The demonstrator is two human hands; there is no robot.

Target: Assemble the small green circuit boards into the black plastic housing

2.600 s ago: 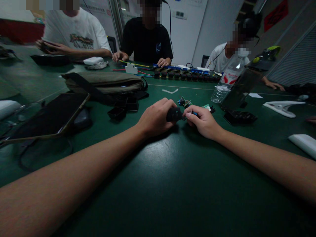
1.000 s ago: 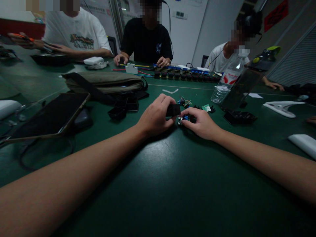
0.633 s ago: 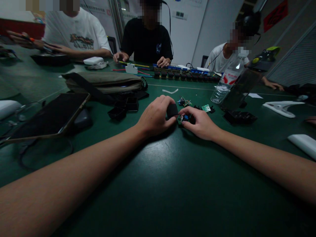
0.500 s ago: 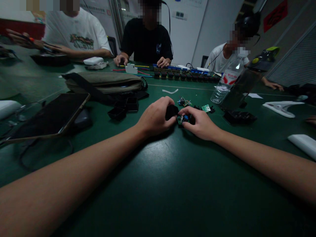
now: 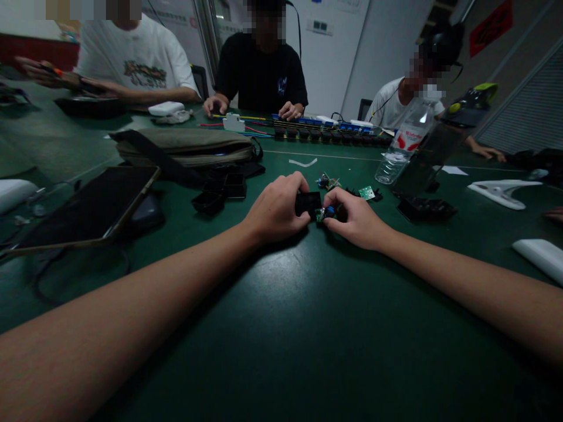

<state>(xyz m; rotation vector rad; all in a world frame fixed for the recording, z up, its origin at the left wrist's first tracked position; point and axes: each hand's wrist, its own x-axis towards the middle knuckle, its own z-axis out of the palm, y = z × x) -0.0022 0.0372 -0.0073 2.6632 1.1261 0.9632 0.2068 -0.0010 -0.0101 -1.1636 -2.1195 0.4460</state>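
Observation:
A small black box (image 5: 309, 203) is gripped between the thumb and fingers of my left hand (image 5: 278, 210). Right beside it, my right hand (image 5: 358, 221) pinches a small green circuit board with blue and dark parts (image 5: 326, 213). The board is close to the box's right end; whether they touch is hard to tell. Behind my right hand lie another small board with parts (image 5: 329, 182) and a green board piece (image 5: 366, 193). Two black open boxes (image 5: 221, 194) rest on the green table (image 5: 281, 328), left of my left hand.
A tablet (image 5: 90, 205) and a grey bag (image 5: 189, 146) lie to the left. At the right stand a water bottle (image 5: 404, 140) and a dark bottle (image 5: 442, 143), near a white clamp (image 5: 504, 191). People sit across the table, beyond a row of modules (image 5: 329, 132).
The black box in my left hand has turned, so that its side shows more and it reaches further right. The board in my right hand has shifted slightly left.

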